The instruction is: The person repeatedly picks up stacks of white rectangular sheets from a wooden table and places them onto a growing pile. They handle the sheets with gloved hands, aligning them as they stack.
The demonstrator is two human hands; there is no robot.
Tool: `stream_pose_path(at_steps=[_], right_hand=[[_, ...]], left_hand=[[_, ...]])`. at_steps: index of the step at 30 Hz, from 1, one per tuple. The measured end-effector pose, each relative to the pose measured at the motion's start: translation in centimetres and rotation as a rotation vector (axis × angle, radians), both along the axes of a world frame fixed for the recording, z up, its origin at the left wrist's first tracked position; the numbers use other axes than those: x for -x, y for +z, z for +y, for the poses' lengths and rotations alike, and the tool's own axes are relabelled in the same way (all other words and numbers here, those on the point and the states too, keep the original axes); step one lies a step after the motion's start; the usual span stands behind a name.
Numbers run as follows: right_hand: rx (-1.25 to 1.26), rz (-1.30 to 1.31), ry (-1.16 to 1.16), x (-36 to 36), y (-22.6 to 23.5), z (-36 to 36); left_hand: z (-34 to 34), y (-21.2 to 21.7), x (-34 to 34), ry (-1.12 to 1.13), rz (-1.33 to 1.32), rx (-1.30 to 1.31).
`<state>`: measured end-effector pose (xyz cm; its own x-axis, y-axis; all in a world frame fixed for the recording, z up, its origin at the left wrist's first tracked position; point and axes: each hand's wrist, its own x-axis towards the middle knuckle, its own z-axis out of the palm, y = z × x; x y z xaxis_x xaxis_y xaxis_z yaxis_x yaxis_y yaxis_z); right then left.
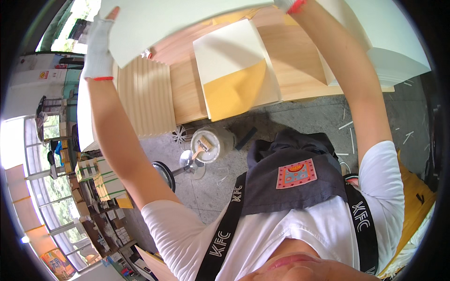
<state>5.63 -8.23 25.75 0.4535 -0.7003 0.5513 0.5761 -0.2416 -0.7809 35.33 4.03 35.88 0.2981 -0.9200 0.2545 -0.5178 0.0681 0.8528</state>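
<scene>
A large white sheet (154, 28) is raised over the worktable at the top, partly out of the picture. My left hand (99, 44), in a white glove with a red cuff and a bare fingertip, grips its left edge. My right hand (287, 5), gloved the same way, meets the sheet's right end; the top edge cuts off its fingers. On the wooden table (187, 96) below lies a white stack (227, 47) with a yellow sheet (236, 91) over its near part. A pile of cream, ridged-edge boards (145, 98) stands beneath my left forearm.
Tall white sheet stacks (398, 51) stand at the right of the table. Before its front edge, a white bucket (213, 140) carries a brush (203, 144), near a round metal-based stand (192, 164). Pale strips (352, 140) litter the grey floor. Loaded shelves (103, 220) line the left.
</scene>
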Motion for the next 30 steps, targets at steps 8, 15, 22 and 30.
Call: stream_pose_path(at_steps=[8,15,22,30], right_hand=[[-0.387,0.259,-0.035,0.6,-13.7,5.0],[-0.121,1.487,-0.277,3.7,-22.6,7.1],[-0.026,1.541,-0.312,4.0,-22.5,9.2],[-0.084,1.229,-0.445,7.3,-22.3,10.6]], left_hand=[[3.3,-16.6,-0.3,-0.078,0.183,-0.125],[6.2,-34.9,-0.3,0.237,-0.444,-0.598],[13.1,-42.0,-12.5,0.287,-0.041,-0.805],[12.2,-20.7,-8.8,0.624,-0.519,-0.140]])
